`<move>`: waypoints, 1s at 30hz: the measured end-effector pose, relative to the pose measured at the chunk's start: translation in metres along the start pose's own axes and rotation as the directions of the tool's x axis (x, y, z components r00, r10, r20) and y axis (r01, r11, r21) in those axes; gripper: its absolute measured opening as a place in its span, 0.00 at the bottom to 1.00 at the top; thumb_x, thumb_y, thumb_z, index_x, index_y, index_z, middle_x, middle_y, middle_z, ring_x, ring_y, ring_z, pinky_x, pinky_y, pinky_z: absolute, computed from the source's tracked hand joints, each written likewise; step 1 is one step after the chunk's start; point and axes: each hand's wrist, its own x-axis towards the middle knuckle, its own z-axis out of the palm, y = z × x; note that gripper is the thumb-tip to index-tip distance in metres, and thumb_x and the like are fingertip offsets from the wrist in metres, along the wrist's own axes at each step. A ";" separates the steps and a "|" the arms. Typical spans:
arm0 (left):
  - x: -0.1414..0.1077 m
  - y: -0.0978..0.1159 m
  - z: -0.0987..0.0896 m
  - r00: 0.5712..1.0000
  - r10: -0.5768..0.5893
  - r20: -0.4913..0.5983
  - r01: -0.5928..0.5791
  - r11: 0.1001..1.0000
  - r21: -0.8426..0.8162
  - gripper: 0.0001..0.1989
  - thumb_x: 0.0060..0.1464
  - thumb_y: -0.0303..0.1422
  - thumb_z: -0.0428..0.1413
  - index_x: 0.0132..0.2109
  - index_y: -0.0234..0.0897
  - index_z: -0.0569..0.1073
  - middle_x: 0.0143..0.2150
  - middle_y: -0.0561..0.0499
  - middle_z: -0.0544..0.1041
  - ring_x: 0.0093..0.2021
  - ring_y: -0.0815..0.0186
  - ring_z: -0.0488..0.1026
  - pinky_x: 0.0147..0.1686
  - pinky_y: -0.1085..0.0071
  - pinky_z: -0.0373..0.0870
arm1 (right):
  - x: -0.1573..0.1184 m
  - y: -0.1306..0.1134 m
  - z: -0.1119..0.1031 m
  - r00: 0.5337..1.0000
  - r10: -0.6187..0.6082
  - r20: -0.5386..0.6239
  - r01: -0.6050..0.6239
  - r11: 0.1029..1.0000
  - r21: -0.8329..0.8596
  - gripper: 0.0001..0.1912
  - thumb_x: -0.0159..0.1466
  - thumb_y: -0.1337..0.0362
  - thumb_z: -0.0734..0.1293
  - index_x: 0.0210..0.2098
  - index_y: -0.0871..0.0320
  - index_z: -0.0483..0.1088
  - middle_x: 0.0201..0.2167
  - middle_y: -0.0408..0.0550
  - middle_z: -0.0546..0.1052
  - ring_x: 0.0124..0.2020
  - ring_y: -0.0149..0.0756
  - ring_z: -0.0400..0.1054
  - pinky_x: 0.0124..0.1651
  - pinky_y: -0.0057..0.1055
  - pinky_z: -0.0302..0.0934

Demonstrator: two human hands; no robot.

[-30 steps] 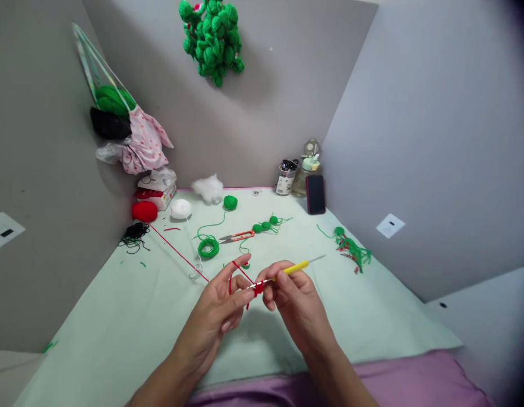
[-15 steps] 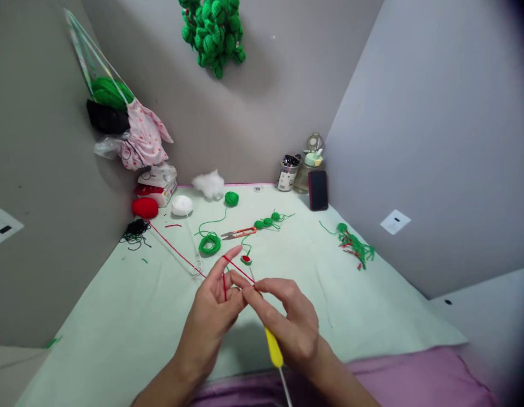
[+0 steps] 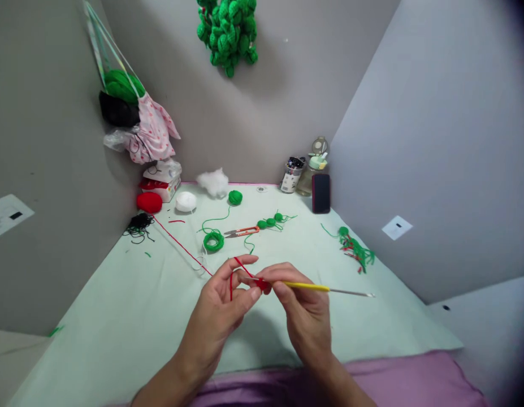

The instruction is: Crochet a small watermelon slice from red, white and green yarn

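Note:
My left hand [image 3: 221, 302] pinches a small red crocheted piece [image 3: 262, 284] between thumb and fingers, with red yarn [image 3: 243, 265] looped over its raised index finger. My right hand [image 3: 306, 311] grips a crochet hook with a yellow handle [image 3: 306, 286], held nearly level, one metal end pointing right and the other at the red piece. Part of the red piece is hidden by the fingers. The yarn's other end runs back to a red ball [image 3: 149, 202] at the far left.
Beyond my hands lie a green yarn coil [image 3: 213, 241], orange-handled snips [image 3: 242, 232], small green pieces [image 3: 271, 222], a green ball [image 3: 235, 197] and a white ball [image 3: 186, 202]. A phone [image 3: 321, 193] leans at the back right; green-red tassels [image 3: 355, 249] lie right.
The hook has swung from steeply downward to nearly level, pointing right. The red piece now shows between my fingers. The whole view has shifted slightly, moving the background right.

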 end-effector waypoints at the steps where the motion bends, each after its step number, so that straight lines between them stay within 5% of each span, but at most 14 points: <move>1: 0.001 -0.002 -0.002 1.000 0.011 0.000 -0.011 1.000 0.014 0.26 0.53 0.38 0.74 0.57 0.38 0.79 0.37 0.53 0.79 0.21 0.81 0.52 0.21 0.77 0.44 | -0.001 0.000 0.000 1.000 0.001 -0.012 -0.001 1.000 -0.011 0.09 0.74 0.62 0.70 0.41 0.50 0.85 0.35 0.45 0.84 0.35 0.33 0.76 0.38 0.28 0.72; 5: 0.006 -0.008 -0.011 0.999 0.034 0.003 -0.035 0.999 0.036 0.25 0.54 0.38 0.74 0.57 0.40 0.80 0.38 0.53 0.78 0.23 0.79 0.57 0.23 0.77 0.50 | -0.003 0.000 0.002 1.000 -0.025 -0.008 0.024 0.999 -0.046 0.10 0.74 0.65 0.68 0.41 0.51 0.84 0.35 0.45 0.83 0.34 0.32 0.76 0.37 0.27 0.72; 9: 0.006 -0.009 -0.012 1.000 0.014 0.002 -0.014 1.000 -0.012 0.28 0.52 0.39 0.75 0.57 0.39 0.79 0.34 0.56 0.76 0.22 0.80 0.54 0.21 0.78 0.46 | -0.009 0.003 0.003 0.991 -0.129 0.034 0.133 0.977 -0.165 0.12 0.73 0.71 0.67 0.45 0.50 0.82 0.37 0.46 0.82 0.39 0.34 0.78 0.39 0.28 0.74; 14: 0.002 -0.008 -0.009 0.997 -0.053 0.061 0.064 0.981 -0.185 0.31 0.51 0.37 0.76 0.60 0.35 0.78 0.26 0.62 0.69 0.18 0.82 0.45 0.18 0.79 0.40 | -0.018 0.010 0.002 0.900 -0.404 0.163 0.426 0.739 -0.521 0.21 0.71 0.76 0.68 0.56 0.49 0.81 0.47 0.52 0.81 0.45 0.38 0.78 0.45 0.34 0.76; 16: 0.002 -0.008 -0.011 0.990 -0.105 0.096 0.126 0.959 -0.253 0.29 0.52 0.35 0.75 0.59 0.33 0.78 0.24 0.64 0.66 0.17 0.82 0.42 0.17 0.79 0.41 | -0.017 0.011 0.000 0.926 -0.364 0.104 0.370 0.815 -0.446 0.19 0.72 0.75 0.68 0.54 0.49 0.82 0.44 0.51 0.81 0.42 0.38 0.78 0.41 0.34 0.75; 19: 0.003 -0.006 -0.018 0.987 -0.136 0.082 0.156 0.935 -0.317 0.25 0.52 0.31 0.75 0.56 0.31 0.81 0.24 0.63 0.66 0.17 0.83 0.42 0.17 0.79 0.43 | -0.010 0.010 -0.004 0.992 -0.125 -0.033 0.117 0.977 -0.180 0.11 0.74 0.69 0.68 0.46 0.50 0.82 0.36 0.47 0.80 0.34 0.35 0.74 0.35 0.32 0.71; 25: 0.001 -0.007 -0.024 0.997 -0.075 0.011 0.075 0.954 -0.290 0.21 0.51 0.30 0.75 0.52 0.36 0.85 0.34 0.57 0.74 0.17 0.86 0.48 0.17 0.80 0.46 | -0.001 0.010 0.000 0.988 0.153 -0.014 -0.148 0.975 0.166 0.08 0.72 0.60 0.72 0.38 0.54 0.83 0.31 0.45 0.78 0.26 0.31 0.71 0.30 0.31 0.68; 27: -0.002 -0.011 -0.021 0.999 -0.004 -0.044 -0.006 0.975 -0.224 0.23 0.51 0.30 0.75 0.55 0.40 0.84 0.36 0.56 0.75 0.20 0.84 0.54 0.20 0.82 0.51 | -0.006 0.011 0.006 0.996 0.092 -0.004 -0.092 0.993 0.079 0.08 0.73 0.62 0.70 0.40 0.52 0.83 0.32 0.45 0.78 0.27 0.32 0.72 0.30 0.31 0.69; 30: -0.005 -0.016 -0.016 0.995 0.033 -0.091 -0.050 0.980 -0.191 0.29 0.51 0.32 0.76 0.61 0.42 0.82 0.32 0.57 0.73 0.24 0.80 0.58 0.23 0.83 0.55 | -0.016 0.013 0.011 0.975 -0.213 0.058 0.220 0.920 -0.325 0.12 0.72 0.70 0.70 0.47 0.48 0.84 0.38 0.49 0.81 0.37 0.38 0.77 0.37 0.34 0.73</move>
